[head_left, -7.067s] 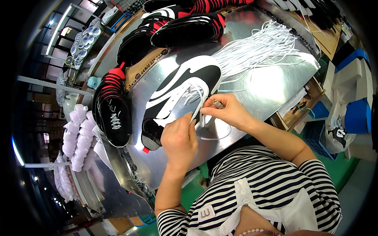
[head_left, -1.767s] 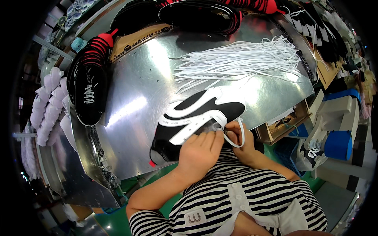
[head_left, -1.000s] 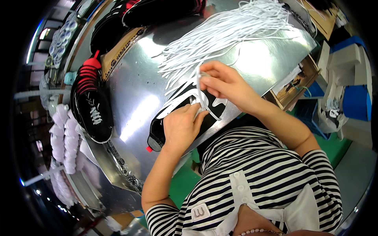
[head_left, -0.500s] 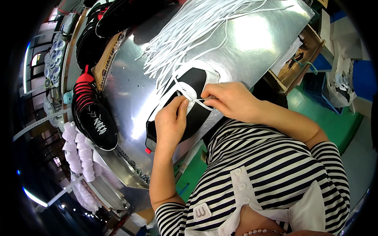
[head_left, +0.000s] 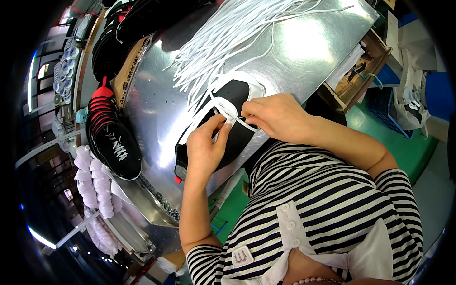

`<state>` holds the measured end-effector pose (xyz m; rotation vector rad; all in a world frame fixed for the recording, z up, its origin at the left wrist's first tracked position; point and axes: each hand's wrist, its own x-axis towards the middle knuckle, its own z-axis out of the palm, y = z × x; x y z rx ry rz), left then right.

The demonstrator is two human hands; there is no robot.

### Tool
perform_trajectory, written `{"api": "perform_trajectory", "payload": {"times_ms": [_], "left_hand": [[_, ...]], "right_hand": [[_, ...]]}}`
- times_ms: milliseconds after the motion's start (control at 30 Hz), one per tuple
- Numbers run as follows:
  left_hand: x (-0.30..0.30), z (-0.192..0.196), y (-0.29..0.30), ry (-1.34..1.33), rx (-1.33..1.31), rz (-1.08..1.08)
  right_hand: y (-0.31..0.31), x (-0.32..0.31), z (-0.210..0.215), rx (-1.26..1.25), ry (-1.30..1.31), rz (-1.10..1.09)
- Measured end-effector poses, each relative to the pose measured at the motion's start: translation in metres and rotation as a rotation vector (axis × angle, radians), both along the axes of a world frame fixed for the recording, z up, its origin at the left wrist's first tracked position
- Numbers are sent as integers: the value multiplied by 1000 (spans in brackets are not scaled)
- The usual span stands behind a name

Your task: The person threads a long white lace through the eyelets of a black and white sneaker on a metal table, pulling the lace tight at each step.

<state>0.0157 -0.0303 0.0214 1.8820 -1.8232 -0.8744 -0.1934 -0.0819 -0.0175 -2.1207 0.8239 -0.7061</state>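
A black and white shoe upper (head_left: 237,143) lies on the metal tabletop in front of me, with a small red tab at its near left end. A white shoelace (head_left: 222,101) loops over its middle. My left hand (head_left: 205,146) rests on the upper's near side, thumb and forefinger pinched on the lace at the eyelet area. Facing it, my right hand (head_left: 278,116) pinches a stretch of the lace between thumb and fingers, just right of the left fingertips. The exact eyelet is hidden by the fingers. Beyond the upper spreads a bundle of loose white laces (head_left: 223,45).
Nested black and red shoe uppers (head_left: 114,147) line the left of the metal table (head_left: 154,107); more dark ones lie at the far left. A wooden drawer (head_left: 354,88) juts out at right, near a blue crate (head_left: 384,114). Pale stacked bundles (head_left: 97,185) stand at far left.
My right hand has shifted slightly up and left, its fingers closer to the left hand. The left hand stays at the lace, its fingers a little rearranged.
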Motion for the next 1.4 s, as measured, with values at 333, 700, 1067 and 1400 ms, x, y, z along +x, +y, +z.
{"api": "perform_trajectory", "payload": {"times_ms": [333, 700, 1067, 1400], "left_hand": [[-27, 2, 7, -152, -200, -227], [-16, -5, 16, -30, -206, -61], [-3, -9, 19, -158, -90, -60], [-3, 3, 7, 76, 71, -34]], "right_hand": [[21, 20, -3, -19, 260, -55], [7, -9, 10, 396, -42, -73], [-8, -20, 7, 1339, -914, 165], [6, 15, 3, 906, -349, -127]]}}
